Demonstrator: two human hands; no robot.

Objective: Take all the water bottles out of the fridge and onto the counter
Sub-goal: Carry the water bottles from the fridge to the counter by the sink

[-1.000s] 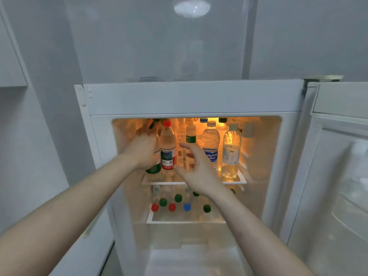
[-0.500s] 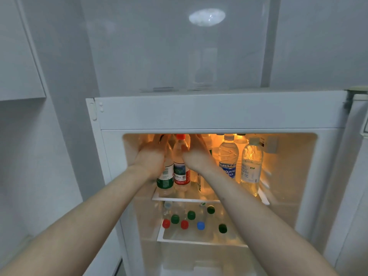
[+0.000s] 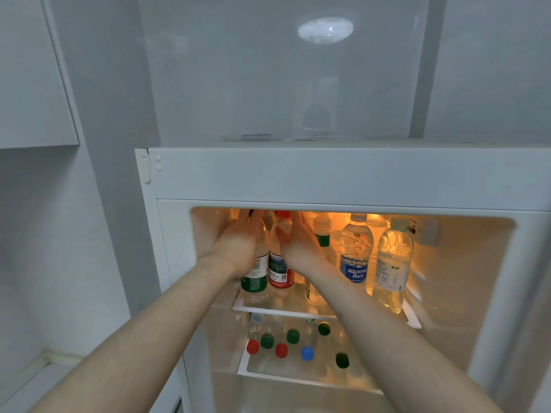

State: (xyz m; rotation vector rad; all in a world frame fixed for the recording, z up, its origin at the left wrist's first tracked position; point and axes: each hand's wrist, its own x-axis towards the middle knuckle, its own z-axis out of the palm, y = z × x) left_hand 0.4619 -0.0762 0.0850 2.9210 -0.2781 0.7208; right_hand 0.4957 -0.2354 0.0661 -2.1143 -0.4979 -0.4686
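Reaching along the top shelf's (image 3: 283, 312) left edge, left hand (image 3: 238, 248) wrapped the green-labelled bottle (image 3: 255, 281); right hand (image 3: 298, 248), fingers straight, flanked the red-labelled bottle (image 3: 280, 275). Lifting out probably came next.

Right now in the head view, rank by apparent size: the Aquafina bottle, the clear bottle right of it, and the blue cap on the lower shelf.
1. Clear bottle, largest, though it stands nearer the camera, so it is unsure against the next.
2. Aquafina bottle.
3. Blue cap, plainly smallest.

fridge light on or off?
On. The fridge interior glows warm orange behind the bottles on the upper shelf, brightest at the top back; the lamp itself is hidden.
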